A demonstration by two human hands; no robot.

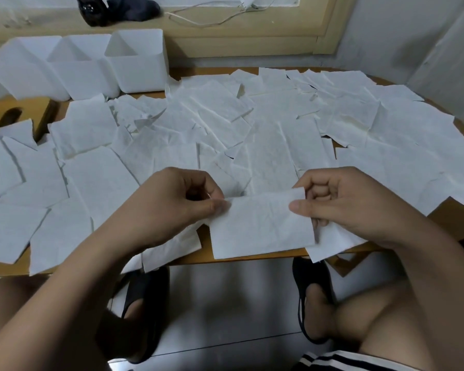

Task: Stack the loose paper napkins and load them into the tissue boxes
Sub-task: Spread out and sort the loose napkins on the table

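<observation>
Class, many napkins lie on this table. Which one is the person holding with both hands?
The napkin at the table edge nearest the person: the left hand pinches its upper left corner, the right hand its upper right. The rest lie spread out.

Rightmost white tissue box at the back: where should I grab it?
Take the rightmost box by its right wall's rim, coming from above-right: the top is open, that side is free, the middle box abuts its left, and napkins lie just in front.
</observation>
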